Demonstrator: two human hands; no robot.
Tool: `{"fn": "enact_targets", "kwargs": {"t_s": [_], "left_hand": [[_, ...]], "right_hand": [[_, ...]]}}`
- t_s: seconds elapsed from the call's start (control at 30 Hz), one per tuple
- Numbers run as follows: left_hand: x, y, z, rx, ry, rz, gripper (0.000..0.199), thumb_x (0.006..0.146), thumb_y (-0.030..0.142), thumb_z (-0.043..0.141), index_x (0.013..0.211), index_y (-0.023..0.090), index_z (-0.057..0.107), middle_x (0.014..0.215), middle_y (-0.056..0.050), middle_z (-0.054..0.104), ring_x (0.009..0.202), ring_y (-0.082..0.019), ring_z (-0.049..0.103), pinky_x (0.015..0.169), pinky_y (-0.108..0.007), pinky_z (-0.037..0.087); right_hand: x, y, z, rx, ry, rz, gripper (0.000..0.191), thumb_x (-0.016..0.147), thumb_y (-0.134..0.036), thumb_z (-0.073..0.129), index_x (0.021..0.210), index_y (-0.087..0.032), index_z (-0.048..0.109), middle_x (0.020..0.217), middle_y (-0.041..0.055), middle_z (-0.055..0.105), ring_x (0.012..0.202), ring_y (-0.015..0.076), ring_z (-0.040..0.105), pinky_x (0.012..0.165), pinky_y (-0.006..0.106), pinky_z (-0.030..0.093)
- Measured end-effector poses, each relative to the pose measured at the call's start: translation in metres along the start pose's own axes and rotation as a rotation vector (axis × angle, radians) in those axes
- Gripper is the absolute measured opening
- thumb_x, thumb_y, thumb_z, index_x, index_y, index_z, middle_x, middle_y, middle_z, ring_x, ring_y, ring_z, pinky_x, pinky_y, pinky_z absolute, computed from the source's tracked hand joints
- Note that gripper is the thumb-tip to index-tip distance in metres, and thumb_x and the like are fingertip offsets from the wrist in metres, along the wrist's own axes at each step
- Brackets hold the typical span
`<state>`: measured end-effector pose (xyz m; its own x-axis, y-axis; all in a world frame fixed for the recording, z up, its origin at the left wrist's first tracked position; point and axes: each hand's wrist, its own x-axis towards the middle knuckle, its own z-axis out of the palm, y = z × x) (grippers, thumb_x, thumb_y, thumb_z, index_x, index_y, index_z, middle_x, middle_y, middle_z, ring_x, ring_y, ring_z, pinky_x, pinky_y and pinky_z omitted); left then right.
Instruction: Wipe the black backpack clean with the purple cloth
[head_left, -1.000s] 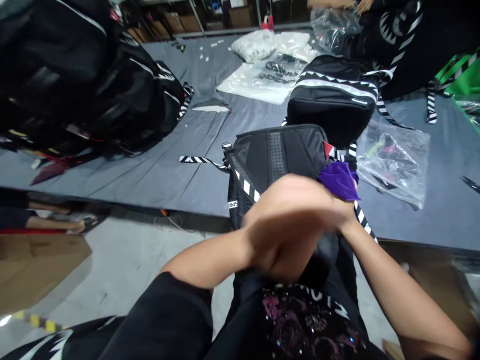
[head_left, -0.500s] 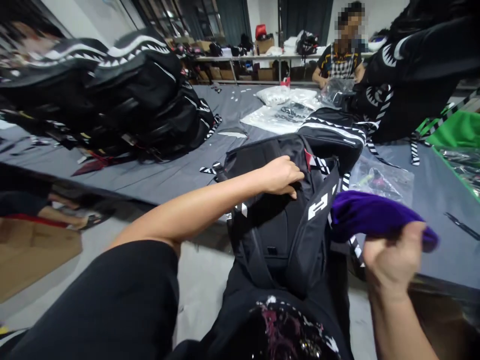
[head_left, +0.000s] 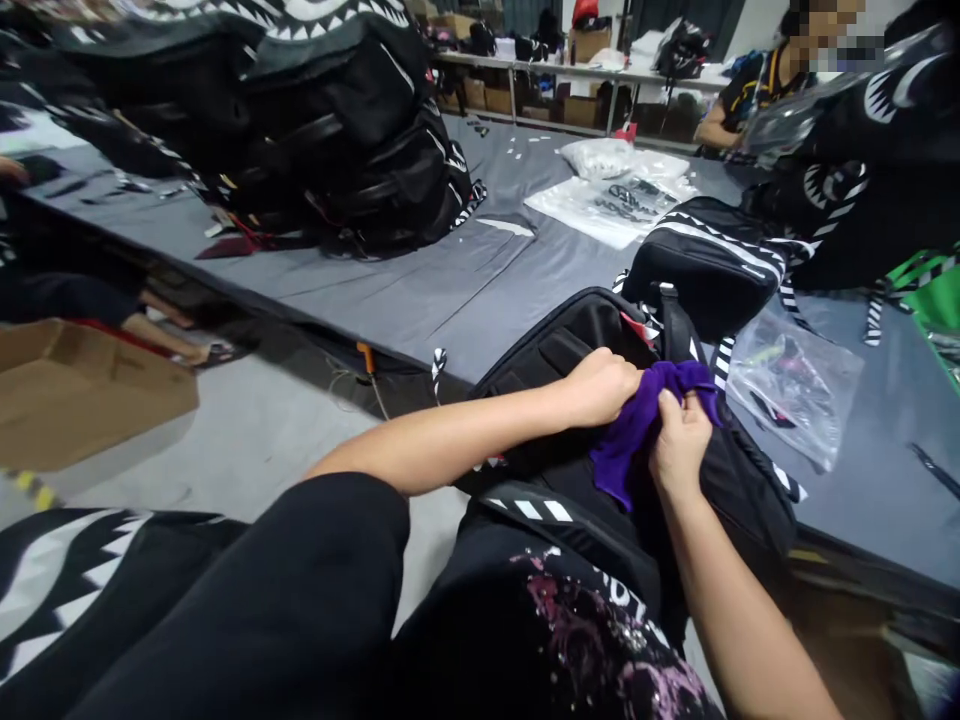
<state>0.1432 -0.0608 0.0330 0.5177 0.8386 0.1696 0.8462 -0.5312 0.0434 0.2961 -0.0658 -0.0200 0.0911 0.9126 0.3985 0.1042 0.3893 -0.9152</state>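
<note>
A black backpack [head_left: 546, 353] leans against the table edge in front of me, tilted, its padded back and straps towards me. My left hand [head_left: 606, 388] is closed over the backpack, its fingertips hidden against a purple cloth [head_left: 624, 450]. Whether it grips the backpack or the cloth's edge, I cannot tell. Pinched between the thumb and fingers of my right hand [head_left: 684, 440], the cloth is bunched up, and its lower end hangs over the backpack.
Black bags with shark-tooth trim [head_left: 352, 130] are piled on the grey table [head_left: 420, 300]. A smaller black bag [head_left: 709, 270], clear plastic bags [head_left: 799, 385] and white packaging [head_left: 607, 205] lie beyond. A co-worker [head_left: 765, 95] stands across the table. A cardboard box [head_left: 97, 390] is on the floor.
My right hand has brought the purple cloth leftwards onto the backpack, close to my left hand. The backpack has turned and tilted. My view has shifted left and down.
</note>
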Motion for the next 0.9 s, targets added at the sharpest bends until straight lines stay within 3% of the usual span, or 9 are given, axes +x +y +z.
{"fn": "enact_targets", "kwargs": {"t_s": [0.17,0.33,0.5,0.63,0.73,0.83,0.9], "left_hand": [[-0.020,-0.023,-0.028,0.109,-0.005,-0.096,0.037,0.089,0.049,0.052,0.087,0.014,0.065,0.082,-0.010,0.071,0.081,-0.024,0.067,0.072,-0.034,0.036],[-0.056,-0.009,-0.047,0.072,-0.017,-0.008,0.038,0.093,0.046,0.047,0.081,0.015,0.065,0.071,-0.006,0.069,0.068,-0.019,0.065,0.068,-0.032,0.034],[-0.055,-0.029,-0.035,-0.026,-0.062,-0.076,0.025,0.095,0.032,0.046,0.101,0.019,0.067,0.090,-0.005,0.070,0.087,-0.018,0.063,0.074,-0.032,0.037],[-0.029,-0.052,-0.031,0.010,0.115,-0.096,0.027,0.094,0.028,0.047,0.115,0.021,0.062,0.114,-0.008,0.064,0.111,-0.023,0.053,0.091,-0.039,0.036],[-0.008,-0.062,-0.032,0.028,0.184,-0.142,0.066,0.083,0.024,0.061,0.144,0.022,0.034,0.136,-0.014,0.048,0.132,-0.030,0.036,0.100,-0.044,0.031],[0.013,-0.074,-0.024,0.067,0.070,-0.154,0.104,0.074,0.033,0.071,0.152,0.022,0.003,0.154,-0.021,0.019,0.141,-0.041,0.015,0.104,-0.055,0.023],[0.027,-0.084,-0.013,0.085,-0.039,-0.155,0.118,0.069,0.044,0.074,0.151,0.021,-0.008,0.157,-0.022,0.006,0.141,-0.045,0.012,0.104,-0.059,0.022]], "right_hand": [[0.009,0.015,-0.013,0.120,0.210,0.119,0.020,0.082,-0.039,0.055,0.082,-0.022,0.045,0.075,-0.0029,0.045,0.065,0.0140,0.045,0.069,0.032,0.046],[0.015,0.023,-0.021,-0.052,0.322,-0.108,0.018,0.082,-0.039,0.053,0.084,-0.023,0.046,0.078,0.0003,0.045,0.072,0.0187,0.047,0.078,0.038,0.043],[0.017,0.033,-0.004,-0.131,0.112,-0.126,0.019,0.086,-0.040,0.053,0.088,-0.021,0.047,0.081,0.0020,0.048,0.075,0.0202,0.051,0.078,0.039,0.044],[0.016,0.032,0.006,-0.289,0.021,-0.207,0.019,0.090,-0.036,0.050,0.097,-0.018,0.050,0.087,0.0065,0.055,0.081,0.0226,0.056,0.078,0.038,0.045],[0.017,0.025,0.017,-0.420,-0.138,-0.272,0.022,0.090,-0.035,0.047,0.102,-0.017,0.051,0.084,0.0085,0.060,0.074,0.0243,0.059,0.069,0.037,0.046],[0.021,0.021,0.029,-0.569,-0.304,-0.266,0.022,0.092,-0.036,0.045,0.100,-0.017,0.051,0.075,0.0076,0.060,0.066,0.0256,0.058,0.062,0.036,0.044],[0.023,0.020,0.032,-0.558,-0.382,-0.301,0.020,0.093,-0.034,0.042,0.100,-0.018,0.051,0.078,0.0085,0.061,0.070,0.0265,0.059,0.065,0.038,0.044]]}}
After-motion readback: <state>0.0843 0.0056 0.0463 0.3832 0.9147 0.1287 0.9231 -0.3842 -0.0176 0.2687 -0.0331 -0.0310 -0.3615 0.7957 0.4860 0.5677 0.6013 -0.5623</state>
